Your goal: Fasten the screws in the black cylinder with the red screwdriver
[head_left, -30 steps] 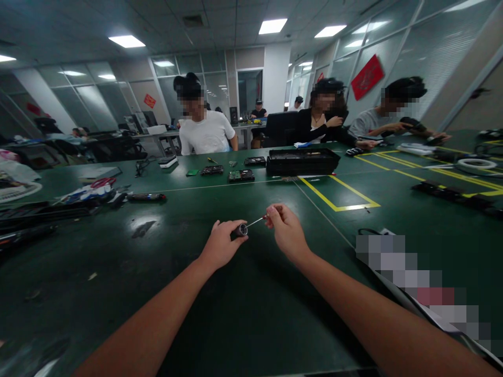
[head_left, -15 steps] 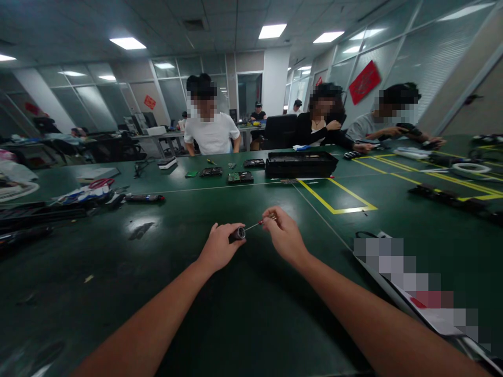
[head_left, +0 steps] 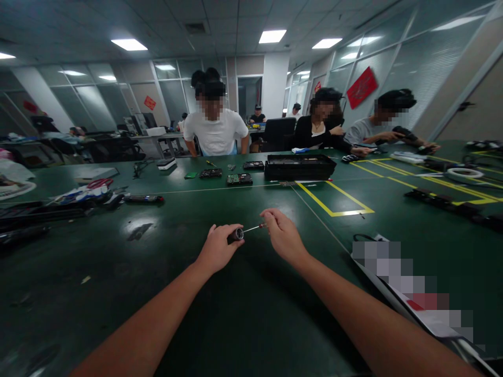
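Note:
My left hand (head_left: 215, 249) grips a small dark cylinder (head_left: 236, 234) with a round metal end that faces right. My right hand (head_left: 283, 235) pinches a thin metal rod with a red end (head_left: 253, 228), whose tip points into the cylinder's open end. Both hands hover just above the dark green table (head_left: 243, 314), close together near its middle.
A black tray (head_left: 299, 166) and small circuit boards (head_left: 239, 178) lie across the table, in front of three seated people. Tools and cables (head_left: 90, 191) clutter the far left. Yellow tape lines (head_left: 334, 201) mark the right side. A blurred object (head_left: 408, 283) lies at my right.
My view has shifted slightly. Both hands stay together with the rod at the cylinder's end; the person in white opposite has moved a little to the right.

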A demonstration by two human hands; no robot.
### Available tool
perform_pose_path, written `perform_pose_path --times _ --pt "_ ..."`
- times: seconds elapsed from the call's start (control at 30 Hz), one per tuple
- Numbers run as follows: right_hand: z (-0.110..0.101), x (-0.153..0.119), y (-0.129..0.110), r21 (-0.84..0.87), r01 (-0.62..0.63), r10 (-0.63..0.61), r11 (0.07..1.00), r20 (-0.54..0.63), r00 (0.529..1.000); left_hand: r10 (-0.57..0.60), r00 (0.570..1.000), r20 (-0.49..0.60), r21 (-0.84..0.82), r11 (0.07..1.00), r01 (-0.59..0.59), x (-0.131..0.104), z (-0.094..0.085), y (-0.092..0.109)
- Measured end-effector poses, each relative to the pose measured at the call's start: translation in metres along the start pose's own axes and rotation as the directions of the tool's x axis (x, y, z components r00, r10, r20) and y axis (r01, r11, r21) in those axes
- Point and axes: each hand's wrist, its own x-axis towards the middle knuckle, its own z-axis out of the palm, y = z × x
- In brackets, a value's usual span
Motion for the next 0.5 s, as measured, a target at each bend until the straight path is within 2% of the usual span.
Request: perform_pose_path --times 0.13,0.2,0.27,0.33,0.4,0.5 --pt "0.005 0.004 0.002 0.219 -0.043 0.051 0.975 -0.029 0.998 -0.007 1.000 -0.003 -0.010 1.000 0.007 -0.001 -0.001 0.003" --pt "0.006 0.008 0.006 0.389 -0.143 0.161 0.910 -0.015 0.987 0.028 1.000 -0.009 -0.006 1.000 -0.028 -0.002 -0.002 0.005" --pt "0.006 0.012 0.010 0.532 -0.249 0.305 0.810 -0.018 0.952 0.063 0.998 -0.030 0.011 0.998 -0.062 -0.001 -0.003 0.006" --pt "0.004 0.015 0.014 0.563 -0.247 0.354 0.788 -0.088 0.931 0.058 0.998 -0.031 0.021 0.998 -0.057 0.000 -0.002 0.004" --pt "0.003 0.016 0.017 0.529 -0.199 0.323 0.825 -0.153 0.934 0.035 0.999 -0.002 0.015 0.999 -0.035 0.001 0.000 0.002" --pt "0.004 0.015 0.015 0.457 -0.154 0.256 0.876 -0.170 0.952 0.030 0.999 0.021 0.004 1.000 -0.030 0.001 0.001 0.000"
